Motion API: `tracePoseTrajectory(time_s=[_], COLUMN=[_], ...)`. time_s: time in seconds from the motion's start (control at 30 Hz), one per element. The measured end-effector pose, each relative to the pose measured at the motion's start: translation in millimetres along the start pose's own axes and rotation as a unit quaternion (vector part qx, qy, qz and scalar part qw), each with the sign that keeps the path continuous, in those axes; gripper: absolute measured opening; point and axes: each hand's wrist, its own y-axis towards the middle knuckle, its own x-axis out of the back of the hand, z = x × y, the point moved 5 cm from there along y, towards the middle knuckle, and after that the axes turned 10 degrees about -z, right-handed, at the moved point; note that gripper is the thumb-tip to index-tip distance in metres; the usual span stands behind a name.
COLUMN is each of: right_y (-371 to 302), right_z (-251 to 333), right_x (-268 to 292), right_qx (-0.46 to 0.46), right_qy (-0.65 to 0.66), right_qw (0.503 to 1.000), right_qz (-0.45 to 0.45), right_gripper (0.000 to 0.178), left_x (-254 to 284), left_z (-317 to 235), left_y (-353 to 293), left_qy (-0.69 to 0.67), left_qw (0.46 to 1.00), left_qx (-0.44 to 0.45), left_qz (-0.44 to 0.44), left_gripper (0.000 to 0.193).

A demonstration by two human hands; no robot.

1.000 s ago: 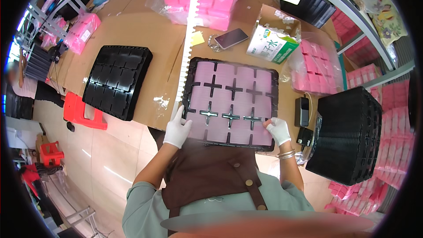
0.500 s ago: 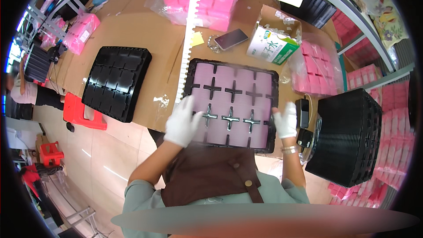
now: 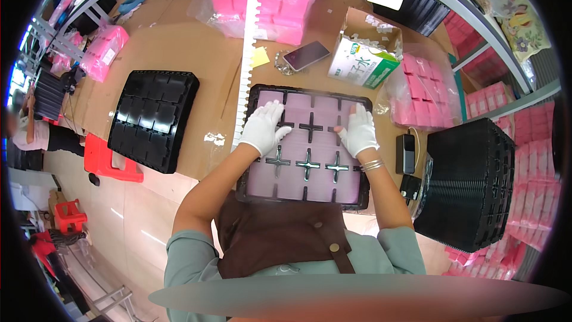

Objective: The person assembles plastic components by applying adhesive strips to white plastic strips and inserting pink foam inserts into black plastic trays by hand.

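Plainly, the chief risk lies in the shallow rectangular black plastic tray (image 3: 241,194) on the cardboard-covered brown desk (image 3: 155,48), directly in front of the person: uneven pressure from two palms could shift its smooth lilac filling (image 3: 322,150) or crumple it against the glossy black cross-shaped dividers (image 3: 308,164). The tray's near side also sits beside the dark brown apron (image 3: 280,235), close to the desk's front edge, so a tug toward the body might slide it off; an outward sweep on the right could knock the small black box-shaped adapter (image 3: 406,154). Both forearms reach forward, elbows bent and apart. The white-gloved left hand (image 3: 263,128) lies palm down over the tray's upper left part, fingers slanting inward; the white-gloved right hand (image 3: 361,131) covers the upper right, fingers pointing away, thumb inward. Each grip is spread and clamped on nothing; how hard either presses cannot be told.
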Motion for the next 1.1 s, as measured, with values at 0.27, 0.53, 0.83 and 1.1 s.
tracePoseTrajectory(time_s=[0.27, 0.53, 0.83, 1.1], right_y=[-21, -5, -68, -165], right_z=[12, 3, -32, 4], right_x=[17, 3, 16, 37], right_qx=[0.054, 0.025, 0.105, 0.259], right_qy=[-0.016, -0.032, 0.236, 0.291], right_qw=[0.998, 0.999, 0.965, 0.920], right_qz=[0.037, -0.026, -0.054, -0.036], right_gripper=[0.092, 0.092, 0.067, 0.052], left_x=[-1, 6, 41, 52], left_z=[19, 16, 6, -1], left_y=[1, 4, -50, -146], left_qy=[0.113, 0.151, 0.105, -0.081], left_qw=[0.993, 0.988, 0.990, 0.945], left_qx=[0.021, 0.006, -0.084, -0.266], left_qz=[0.005, 0.041, 0.043, 0.174], left_gripper=[0.071, 0.062, 0.051, 0.034])
